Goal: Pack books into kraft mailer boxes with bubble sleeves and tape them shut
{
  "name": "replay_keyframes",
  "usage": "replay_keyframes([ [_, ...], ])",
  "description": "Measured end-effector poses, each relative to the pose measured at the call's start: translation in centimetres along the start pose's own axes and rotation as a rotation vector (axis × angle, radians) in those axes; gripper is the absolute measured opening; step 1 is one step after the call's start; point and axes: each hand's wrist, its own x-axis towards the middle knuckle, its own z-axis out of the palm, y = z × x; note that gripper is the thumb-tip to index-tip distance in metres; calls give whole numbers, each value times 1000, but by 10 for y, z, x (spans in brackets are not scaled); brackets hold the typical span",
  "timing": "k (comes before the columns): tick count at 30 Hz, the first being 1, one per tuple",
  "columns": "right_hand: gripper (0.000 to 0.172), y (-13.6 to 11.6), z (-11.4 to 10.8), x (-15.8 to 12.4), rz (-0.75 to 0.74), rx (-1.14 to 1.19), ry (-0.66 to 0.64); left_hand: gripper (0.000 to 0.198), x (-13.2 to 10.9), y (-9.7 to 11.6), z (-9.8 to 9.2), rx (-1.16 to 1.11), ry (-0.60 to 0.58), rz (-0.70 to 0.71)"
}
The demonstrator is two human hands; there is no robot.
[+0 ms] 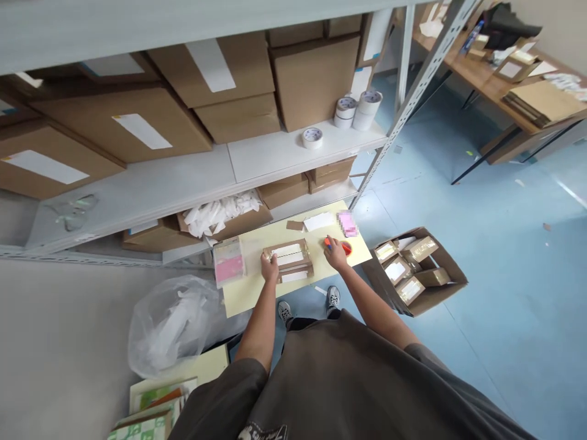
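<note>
On the pale yellow tabletop (247, 294) lie two small cardboard boxes side by side, each with a white label. My left hand (269, 267) grips the left end of the larger box (302, 244), thumb on top. The narrower box (309, 271) lies along its near side. To the right, my right hand (336, 253) is closed on an orange tape dispenser (347, 248) with a blue part, resting at the table's right side. Its fingers partly cover the dispenser. Behind it are white label sheets (319, 221), a brown card piece (295, 225) and a pink pack (347, 223).
A clear bin with pink slips (229, 267) stands at the table's left end. Metal shelving (183, 183) with large cartons and tape rolls (312, 138) rises beyond. An open carton (452, 297) of small boxes sits right; a plastic bag (172, 330) lies left.
</note>
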Motion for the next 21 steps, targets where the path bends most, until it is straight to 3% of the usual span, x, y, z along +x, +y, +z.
replay_keyframes([
  [4, 43, 48, -24, 10, 86, -36, -69, 66, 3, 4, -2, 37, 17, -7],
  [8, 38, 75, -20, 7, 98, -68, -256, 67, 4, 9, -4, 47, -1, -33],
  [12, 52, 78, 0, 5, 149, -151, -442, 70, 5, 12, -3, 38, -4, -81],
  [16, 47, 77, 8, 12, 156, -196, -405, 70, 7, 16, -4, 39, -43, -89],
  [21, 38, 76, -10, 25, 212, -72, -411, 64, 8, 17, -5, 55, -86, -142],
])
